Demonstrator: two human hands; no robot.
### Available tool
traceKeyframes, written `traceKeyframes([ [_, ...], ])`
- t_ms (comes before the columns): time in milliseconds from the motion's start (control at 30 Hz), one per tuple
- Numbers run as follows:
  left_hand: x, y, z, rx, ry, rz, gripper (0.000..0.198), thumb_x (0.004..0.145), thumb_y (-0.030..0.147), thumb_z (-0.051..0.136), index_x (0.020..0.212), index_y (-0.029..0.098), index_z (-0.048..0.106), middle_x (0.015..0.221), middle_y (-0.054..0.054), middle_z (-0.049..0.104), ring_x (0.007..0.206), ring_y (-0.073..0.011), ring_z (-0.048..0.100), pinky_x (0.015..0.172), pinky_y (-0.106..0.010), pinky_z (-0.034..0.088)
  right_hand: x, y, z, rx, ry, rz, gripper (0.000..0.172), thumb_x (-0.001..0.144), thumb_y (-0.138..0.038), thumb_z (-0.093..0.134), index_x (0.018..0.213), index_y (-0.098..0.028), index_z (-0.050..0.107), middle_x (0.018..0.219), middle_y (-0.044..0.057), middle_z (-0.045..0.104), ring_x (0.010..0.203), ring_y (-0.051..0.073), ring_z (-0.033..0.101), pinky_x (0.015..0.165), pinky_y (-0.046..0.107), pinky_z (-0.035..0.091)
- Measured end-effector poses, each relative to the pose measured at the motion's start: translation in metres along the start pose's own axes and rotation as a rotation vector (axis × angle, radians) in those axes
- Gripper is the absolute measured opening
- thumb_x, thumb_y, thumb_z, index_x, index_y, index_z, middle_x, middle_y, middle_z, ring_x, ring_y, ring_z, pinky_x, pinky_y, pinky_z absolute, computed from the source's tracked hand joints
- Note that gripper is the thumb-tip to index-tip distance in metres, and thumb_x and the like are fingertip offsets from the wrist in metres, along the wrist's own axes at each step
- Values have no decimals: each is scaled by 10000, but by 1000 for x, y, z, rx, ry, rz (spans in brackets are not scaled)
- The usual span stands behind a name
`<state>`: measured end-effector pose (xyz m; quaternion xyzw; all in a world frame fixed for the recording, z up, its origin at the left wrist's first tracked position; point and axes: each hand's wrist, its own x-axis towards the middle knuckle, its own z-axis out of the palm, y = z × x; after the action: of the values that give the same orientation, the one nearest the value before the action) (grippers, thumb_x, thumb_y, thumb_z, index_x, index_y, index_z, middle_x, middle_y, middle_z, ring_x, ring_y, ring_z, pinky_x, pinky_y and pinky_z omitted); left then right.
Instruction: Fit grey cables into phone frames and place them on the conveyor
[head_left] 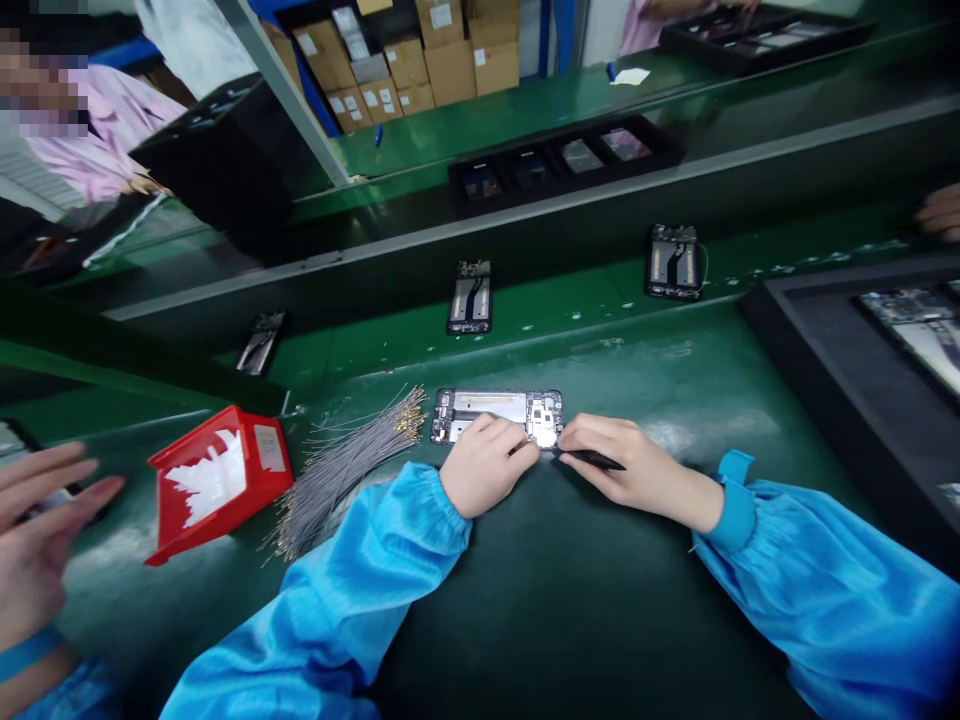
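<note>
An opened phone frame (491,407) lies flat on the green mat in front of me, its circuit boards showing. My left hand (484,465) rests on its near edge with fingers curled and pressed against it. My right hand (626,470) is closed on a thin black tool (596,459), whose tip touches the frame's right end. Both arms wear blue sleeves. A bundle of thin grey cables (341,465) with gold tips lies just left of the phone frame.
A red box (217,480) sits left of the cables. Another person's hand (37,530) hovers at far left. Several phone frames (470,297) lie on the belt beyond. Black trays (847,370) stand at right and at the back (562,160). Cardboard boxes are stacked far behind.
</note>
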<state>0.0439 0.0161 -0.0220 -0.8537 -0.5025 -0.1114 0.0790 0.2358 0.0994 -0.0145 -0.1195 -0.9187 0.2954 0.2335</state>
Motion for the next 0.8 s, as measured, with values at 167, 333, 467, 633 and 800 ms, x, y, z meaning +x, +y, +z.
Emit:
traceKeyframes([
  [167, 0, -1, -1, -30, 7, -33, 229, 881, 192, 377, 767, 181, 575, 713, -19, 540, 697, -139, 466, 640, -279, 334, 0, 8, -1, 122, 22, 42, 104, 834, -221, 488, 904, -196, 562, 845, 55, 581, 784, 158, 558, 704, 299, 472],
  [333, 2, -2, 3, -123, 6, -96, 220, 876, 194, 378, 797, 173, 583, 735, -34, 536, 710, -144, 476, 656, -265, 394, 8, 24, -4, 13, 102, 77, 180, 864, -230, 430, 1002, -203, 542, 862, 69, 570, 834, 181, 540, 714, 334, 453],
  [467, 6, -3, 5, -213, 30, -157, 192, 872, 200, 390, 817, 161, 570, 753, -36, 536, 713, -139, 494, 678, -259, 438, 16, 30, 3, -124, -9, 16, 312, 778, -287, 562, 1065, -193, 485, 1109, 116, 539, 1118, 261, 422, 900, 444, 363],
  [633, 8, -4, 6, -284, 32, -195, 166, 860, 188, 401, 856, 155, 564, 797, -47, 544, 751, -147, 516, 709, -270, 462, 21, 31, 8, -159, -83, 22, 328, 739, -219, 553, 1057, -192, 477, 1080, 105, 544, 1089, 261, 441, 885, 442, 360],
  [800, 8, -5, 6, -347, 38, -225, 164, 851, 178, 417, 910, 163, 568, 820, -48, 550, 783, -153, 526, 730, -278, 470, 22, 31, 5, -165, -105, 41, 341, 716, -189, 544, 1050, -181, 475, 1071, 104, 536, 1065, 253, 440, 878, 411, 360],
])
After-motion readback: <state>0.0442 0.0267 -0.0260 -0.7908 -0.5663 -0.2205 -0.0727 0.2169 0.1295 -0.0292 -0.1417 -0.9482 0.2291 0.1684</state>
